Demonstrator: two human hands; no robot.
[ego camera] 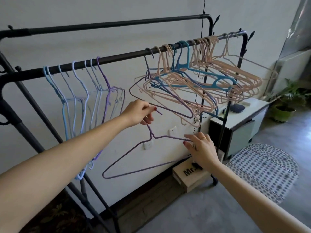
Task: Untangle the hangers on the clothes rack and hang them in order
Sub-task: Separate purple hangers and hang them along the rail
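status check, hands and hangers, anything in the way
Left hand pinches purple hanger at its hook, off the rail. Right hand holds its shoulder wire. Pink and blue tangle hangs above right.

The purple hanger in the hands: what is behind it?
Behind the purple hanger are the white wall and two sockets. The right hand hides its right end.
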